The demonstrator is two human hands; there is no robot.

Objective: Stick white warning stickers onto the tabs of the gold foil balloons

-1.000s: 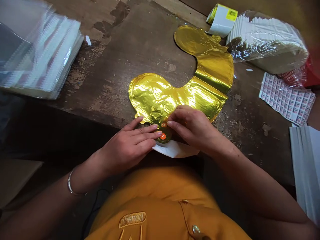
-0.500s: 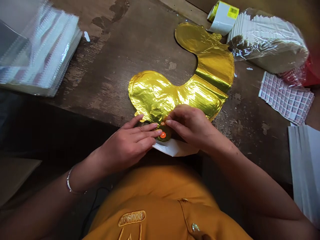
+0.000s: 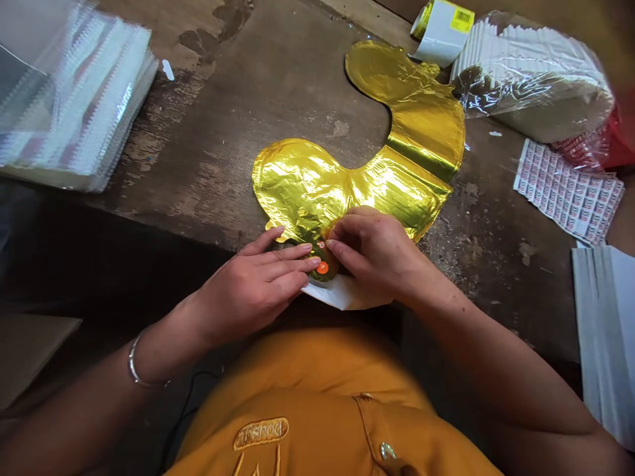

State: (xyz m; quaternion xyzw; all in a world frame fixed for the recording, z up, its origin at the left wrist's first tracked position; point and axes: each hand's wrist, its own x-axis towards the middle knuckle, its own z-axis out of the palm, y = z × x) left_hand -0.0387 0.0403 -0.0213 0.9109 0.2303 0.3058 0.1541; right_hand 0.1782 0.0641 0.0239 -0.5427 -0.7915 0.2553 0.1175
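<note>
A shiny gold foil balloon (image 3: 302, 185), flat and curved, lies on the dark table with its lower end towards me. My left hand (image 3: 258, 277) rests there palm down, fingers stretched, with fingertips by a bright orange round mark (image 3: 322, 268) on the foil. Opposite it, my right hand (image 3: 380, 254) has thumb and forefinger pinched together beside a smaller round mark (image 3: 321, 244). What sits between those fingertips is too small to make out. Under both hands, a white sheet (image 3: 342, 294) sticks out over the table edge.
Clear plastic bags (image 3: 84, 99) are stacked at the left. At the upper right lie a white and yellow roll (image 3: 444, 33) and a plastic-wrapped bundle of white sticks (image 3: 530, 66). A sheet of small printed labels (image 3: 568, 192) and a white paper stack (image 3: 602, 330) lie at the right.
Both hands keep nearly the same place. My right fingertips have shifted very slightly left at the small mark; the whole view has moved a little.
</note>
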